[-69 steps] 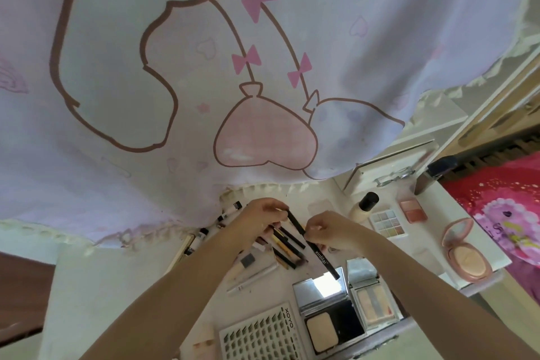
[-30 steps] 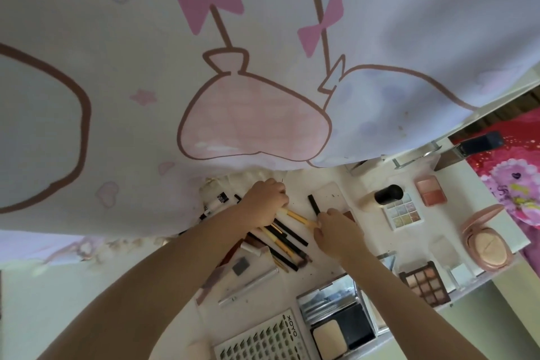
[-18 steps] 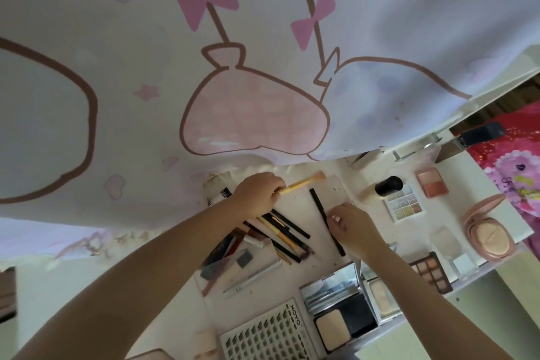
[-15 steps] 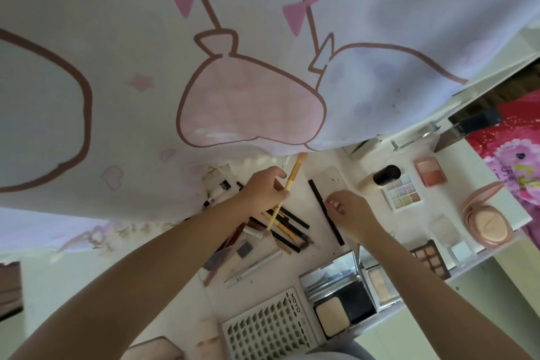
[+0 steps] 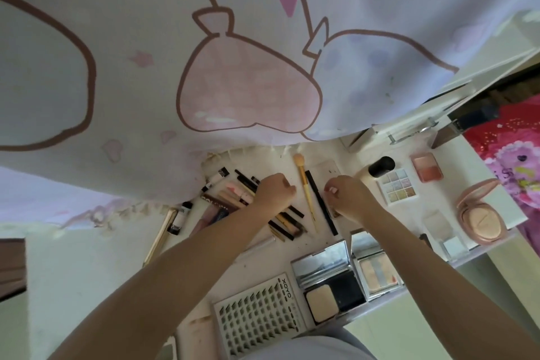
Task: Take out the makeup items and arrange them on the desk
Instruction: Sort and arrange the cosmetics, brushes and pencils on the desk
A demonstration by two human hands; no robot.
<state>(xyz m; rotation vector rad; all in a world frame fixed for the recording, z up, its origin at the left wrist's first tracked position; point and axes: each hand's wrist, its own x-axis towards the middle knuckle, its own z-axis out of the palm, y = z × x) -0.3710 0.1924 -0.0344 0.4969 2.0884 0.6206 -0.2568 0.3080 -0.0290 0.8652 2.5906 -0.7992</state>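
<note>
Head view, looking down on a white counter (image 5: 493, 207) half covered by a hanging printed curtain (image 5: 233, 52).

Left hand (image 5: 273, 191): fingers curled, set down over a loose heap of pencils and brushes (image 5: 285, 221). Cannot tell whether the grip is clamped on any of them; the fingertips are hidden under the hand.

Right hand (image 5: 346, 196): fingers curled in, low over the counter, just right of a long black pencil (image 5: 321, 202). Something small shows at its heel, too hidden to name; whether the grip holds it I cannot tell.

Between the two hands: a yellow-handled brush (image 5: 305, 188), bristles pointing to the curtain, lying free beside the black pencil, the two nearly parallel and close together.

Left of the heap: small tubes (image 5: 216, 180) and pink sticks, part under the curtain edge.

Right side: a black-capped bottle (image 5: 380, 167) on its side, a pale eyeshadow palette (image 5: 398, 187) just below it, a blush pan (image 5: 426, 167), a round pink compact (image 5: 480, 215) open near the counter edge.

Near edge: a lash tray (image 5: 257, 318), an open powder compact with mirror (image 5: 331, 283), a second open palette (image 5: 377, 270) touching it on the right.
</note>
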